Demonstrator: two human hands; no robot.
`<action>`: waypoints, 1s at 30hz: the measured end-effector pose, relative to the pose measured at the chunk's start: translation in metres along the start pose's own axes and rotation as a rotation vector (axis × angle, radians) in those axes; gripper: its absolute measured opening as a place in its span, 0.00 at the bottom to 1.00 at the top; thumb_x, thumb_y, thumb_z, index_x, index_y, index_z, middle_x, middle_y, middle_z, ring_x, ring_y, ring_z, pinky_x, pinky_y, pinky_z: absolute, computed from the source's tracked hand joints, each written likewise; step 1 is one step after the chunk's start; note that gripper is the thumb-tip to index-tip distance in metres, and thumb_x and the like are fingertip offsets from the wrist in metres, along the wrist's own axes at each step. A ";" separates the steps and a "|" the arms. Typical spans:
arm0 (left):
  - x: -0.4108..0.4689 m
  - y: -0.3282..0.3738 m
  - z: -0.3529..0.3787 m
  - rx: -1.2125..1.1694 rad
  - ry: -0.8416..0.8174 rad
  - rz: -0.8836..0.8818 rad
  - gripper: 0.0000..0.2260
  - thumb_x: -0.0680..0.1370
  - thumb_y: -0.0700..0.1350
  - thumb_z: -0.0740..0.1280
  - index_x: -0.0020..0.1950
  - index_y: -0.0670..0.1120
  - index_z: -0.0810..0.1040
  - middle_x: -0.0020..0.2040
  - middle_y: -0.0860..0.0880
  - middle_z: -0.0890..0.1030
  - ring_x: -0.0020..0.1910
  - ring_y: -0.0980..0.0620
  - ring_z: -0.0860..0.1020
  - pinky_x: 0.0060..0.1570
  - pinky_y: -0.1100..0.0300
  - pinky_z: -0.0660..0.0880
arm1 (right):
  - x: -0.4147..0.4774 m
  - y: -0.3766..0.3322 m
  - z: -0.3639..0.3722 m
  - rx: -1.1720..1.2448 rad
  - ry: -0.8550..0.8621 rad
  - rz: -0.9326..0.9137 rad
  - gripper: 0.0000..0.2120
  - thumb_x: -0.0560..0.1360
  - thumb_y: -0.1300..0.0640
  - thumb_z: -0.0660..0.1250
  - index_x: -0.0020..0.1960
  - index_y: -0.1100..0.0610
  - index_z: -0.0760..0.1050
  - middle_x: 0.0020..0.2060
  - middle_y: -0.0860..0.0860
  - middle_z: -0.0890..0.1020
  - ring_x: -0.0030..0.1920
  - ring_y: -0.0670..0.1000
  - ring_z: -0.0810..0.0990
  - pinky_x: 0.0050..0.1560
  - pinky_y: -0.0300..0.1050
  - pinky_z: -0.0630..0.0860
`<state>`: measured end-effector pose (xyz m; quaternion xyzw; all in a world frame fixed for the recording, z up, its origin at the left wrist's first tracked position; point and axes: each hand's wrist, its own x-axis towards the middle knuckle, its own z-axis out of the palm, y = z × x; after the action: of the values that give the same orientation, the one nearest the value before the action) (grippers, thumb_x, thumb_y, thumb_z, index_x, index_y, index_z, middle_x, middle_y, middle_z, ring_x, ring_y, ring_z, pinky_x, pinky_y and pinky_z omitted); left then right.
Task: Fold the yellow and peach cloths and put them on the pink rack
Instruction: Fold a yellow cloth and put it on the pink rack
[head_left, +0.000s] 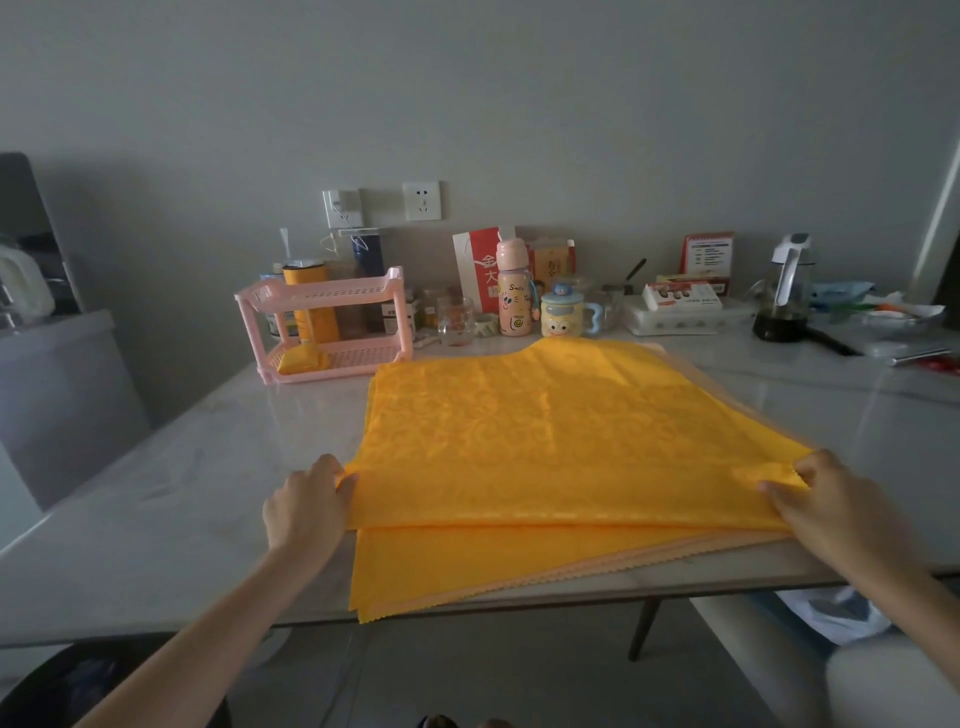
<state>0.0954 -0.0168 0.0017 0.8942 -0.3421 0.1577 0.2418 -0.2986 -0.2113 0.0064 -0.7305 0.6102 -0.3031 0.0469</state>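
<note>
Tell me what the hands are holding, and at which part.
Both hold the top yellow cloth: the left hand pinches its near left corner, the right hand its near right corner.

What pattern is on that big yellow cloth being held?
The yellow cloth has a tone-on-tone swirling scroll pattern woven in, seen best in the head view.

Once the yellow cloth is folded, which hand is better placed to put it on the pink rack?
Left, probably. The left hand grips the yellow cloth on the side where the pink rack stands; the right hand is farther.
</note>
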 end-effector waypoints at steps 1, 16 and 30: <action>-0.001 0.002 -0.002 0.044 0.007 0.032 0.12 0.79 0.49 0.62 0.57 0.43 0.74 0.50 0.44 0.80 0.49 0.44 0.78 0.38 0.56 0.69 | -0.001 -0.003 0.001 -0.112 0.056 -0.058 0.15 0.68 0.62 0.74 0.48 0.66 0.71 0.36 0.62 0.76 0.37 0.62 0.76 0.37 0.51 0.70; -0.030 0.075 0.022 0.059 -0.623 0.513 0.23 0.82 0.54 0.45 0.76 0.52 0.47 0.77 0.56 0.44 0.75 0.58 0.42 0.73 0.54 0.41 | -0.063 -0.168 0.064 -0.139 -0.657 -0.643 0.46 0.67 0.31 0.31 0.77 0.58 0.45 0.76 0.52 0.46 0.76 0.50 0.44 0.74 0.49 0.41; -0.008 0.012 0.001 0.060 -0.747 0.412 0.58 0.51 0.82 0.31 0.76 0.53 0.40 0.75 0.58 0.41 0.74 0.58 0.41 0.73 0.56 0.38 | -0.023 -0.050 0.002 -0.242 -0.664 -0.357 0.59 0.55 0.19 0.28 0.76 0.54 0.38 0.76 0.47 0.39 0.75 0.45 0.39 0.72 0.42 0.39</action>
<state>0.0812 -0.0203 0.0013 0.8095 -0.5729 -0.1224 0.0387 -0.2559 -0.1778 0.0176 -0.8836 0.4565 0.0205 0.1019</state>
